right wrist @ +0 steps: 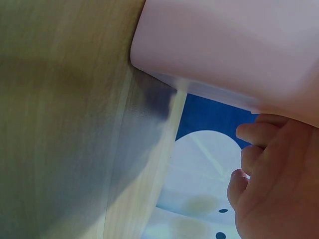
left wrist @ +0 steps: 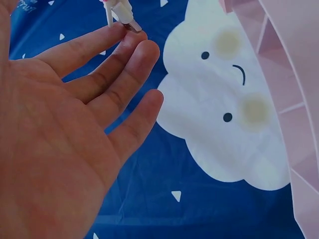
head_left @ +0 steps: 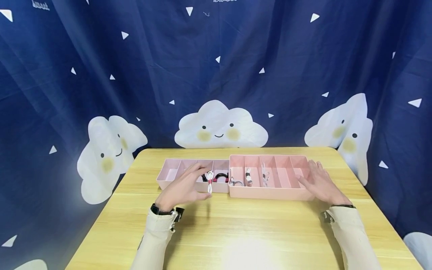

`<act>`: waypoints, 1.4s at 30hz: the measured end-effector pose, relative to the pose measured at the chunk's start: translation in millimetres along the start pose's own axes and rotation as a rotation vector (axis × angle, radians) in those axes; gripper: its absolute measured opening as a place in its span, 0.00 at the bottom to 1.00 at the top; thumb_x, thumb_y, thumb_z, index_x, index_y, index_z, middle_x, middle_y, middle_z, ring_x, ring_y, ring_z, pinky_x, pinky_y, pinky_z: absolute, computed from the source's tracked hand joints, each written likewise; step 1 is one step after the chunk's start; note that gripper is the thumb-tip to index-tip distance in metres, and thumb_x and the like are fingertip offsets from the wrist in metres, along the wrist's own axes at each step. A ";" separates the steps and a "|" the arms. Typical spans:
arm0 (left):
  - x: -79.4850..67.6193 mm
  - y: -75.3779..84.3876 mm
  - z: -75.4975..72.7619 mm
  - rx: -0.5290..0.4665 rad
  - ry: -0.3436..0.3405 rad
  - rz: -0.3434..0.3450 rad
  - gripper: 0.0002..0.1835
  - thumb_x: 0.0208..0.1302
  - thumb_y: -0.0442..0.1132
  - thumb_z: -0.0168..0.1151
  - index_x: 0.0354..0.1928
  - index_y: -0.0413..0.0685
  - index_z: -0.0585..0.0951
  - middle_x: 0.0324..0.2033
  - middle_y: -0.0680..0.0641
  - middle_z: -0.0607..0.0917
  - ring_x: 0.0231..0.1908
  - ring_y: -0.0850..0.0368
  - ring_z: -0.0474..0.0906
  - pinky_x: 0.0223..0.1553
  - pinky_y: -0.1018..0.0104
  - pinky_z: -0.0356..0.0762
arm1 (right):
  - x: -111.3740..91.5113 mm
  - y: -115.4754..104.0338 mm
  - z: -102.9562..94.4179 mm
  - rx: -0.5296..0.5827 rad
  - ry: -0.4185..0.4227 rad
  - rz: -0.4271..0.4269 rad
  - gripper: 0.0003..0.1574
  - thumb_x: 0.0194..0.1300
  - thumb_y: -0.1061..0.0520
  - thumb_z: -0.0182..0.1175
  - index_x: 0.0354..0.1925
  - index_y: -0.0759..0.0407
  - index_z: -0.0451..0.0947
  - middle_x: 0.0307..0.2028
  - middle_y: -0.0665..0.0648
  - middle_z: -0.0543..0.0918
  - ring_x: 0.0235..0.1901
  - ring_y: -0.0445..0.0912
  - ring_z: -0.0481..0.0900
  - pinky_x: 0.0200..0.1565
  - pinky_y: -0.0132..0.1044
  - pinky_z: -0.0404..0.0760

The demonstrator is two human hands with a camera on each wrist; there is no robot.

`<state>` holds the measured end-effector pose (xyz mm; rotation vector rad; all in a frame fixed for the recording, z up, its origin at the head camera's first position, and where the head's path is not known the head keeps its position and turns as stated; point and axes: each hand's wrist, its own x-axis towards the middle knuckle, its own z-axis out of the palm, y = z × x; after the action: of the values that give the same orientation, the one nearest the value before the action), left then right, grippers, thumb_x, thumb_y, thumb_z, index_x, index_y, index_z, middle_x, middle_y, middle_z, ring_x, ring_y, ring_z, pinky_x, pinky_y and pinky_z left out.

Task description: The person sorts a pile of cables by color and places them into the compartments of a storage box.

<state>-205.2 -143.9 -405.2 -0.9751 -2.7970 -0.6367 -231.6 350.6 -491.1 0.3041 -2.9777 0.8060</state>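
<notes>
My left hand [head_left: 185, 187] pinches a bundled white cable [head_left: 210, 182] with a red tie between thumb and fingertips, above the front of the lilac divided box [head_left: 168, 182]. A white plug end [left wrist: 122, 12] of this cable shows at the fingertips in the left wrist view. My right hand [head_left: 322, 183] holds the right end of the pink divided box [head_left: 270, 193], thumb over the rim and the other fingers along the outer side. Inside the pink box lie a grey cable [head_left: 237, 183], a white cable with a black tie [head_left: 248, 177] and another white cable [head_left: 265, 178].
Both boxes stand end to end on a wooden table [head_left: 209, 232]. In the lilac box, a black cable with red ties [head_left: 221, 175] lies in the right compartment, and another black cable [head_left: 204, 177] shows partly behind the left hand. A blue curtain [head_left: 236, 86] hangs behind the table.
</notes>
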 end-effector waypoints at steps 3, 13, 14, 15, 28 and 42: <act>6.2 3.3 -1.3 0.010 0.003 0.011 0.43 0.53 0.53 0.79 0.71 0.46 0.75 0.68 0.47 0.75 0.67 0.52 0.73 0.69 0.51 0.74 | 1.0 1.2 -0.1 -0.008 0.000 0.002 0.61 0.78 0.33 0.47 0.79 0.76 0.35 0.77 0.83 0.42 0.78 0.77 0.33 0.74 0.74 0.40; 24.8 16.7 -2.5 -0.019 -0.015 0.010 0.43 0.53 0.52 0.77 0.72 0.53 0.74 0.61 0.51 0.78 0.58 0.55 0.77 0.62 0.56 0.79 | 0.4 0.9 -0.3 0.004 -0.009 0.012 0.61 0.78 0.33 0.47 0.80 0.75 0.34 0.78 0.82 0.41 0.79 0.76 0.31 0.73 0.75 0.40; 26.5 17.9 -2.4 -0.034 -0.018 0.009 0.43 0.53 0.51 0.77 0.73 0.54 0.74 0.61 0.51 0.78 0.57 0.55 0.77 0.61 0.56 0.79 | 0.5 0.7 -0.2 0.004 -0.009 0.012 0.61 0.78 0.33 0.47 0.80 0.75 0.34 0.78 0.82 0.41 0.79 0.76 0.31 0.73 0.75 0.40; 28.3 19.0 -2.3 -0.047 -0.021 0.007 0.44 0.53 0.51 0.77 0.73 0.54 0.73 0.61 0.51 0.78 0.57 0.56 0.77 0.60 0.57 0.79 | 0.6 0.6 -0.2 0.004 -0.010 0.012 0.61 0.78 0.33 0.46 0.80 0.75 0.34 0.78 0.82 0.41 0.79 0.76 0.31 0.74 0.75 0.40; 54.0 32.3 1.4 -0.024 -0.011 0.097 0.43 0.53 0.56 0.77 0.69 0.47 0.76 0.61 0.49 0.78 0.59 0.52 0.77 0.64 0.56 0.78 | 1.0 4.0 0.8 0.016 0.016 -0.012 0.60 0.78 0.34 0.49 0.79 0.77 0.37 0.77 0.84 0.43 0.78 0.77 0.33 0.75 0.73 0.40; 82.7 51.7 11.8 -0.008 -0.025 0.153 0.43 0.55 0.57 0.77 0.70 0.45 0.76 0.61 0.49 0.78 0.59 0.54 0.76 0.65 0.59 0.76 | 0.1 1.7 0.1 0.017 0.016 -0.014 0.60 0.78 0.35 0.49 0.79 0.77 0.37 0.77 0.84 0.43 0.78 0.78 0.34 0.75 0.73 0.40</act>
<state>-238.2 -55.4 -378.1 -1.1925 -2.7088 -0.6189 -232.1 351.9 -492.0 0.3174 -2.9521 0.8292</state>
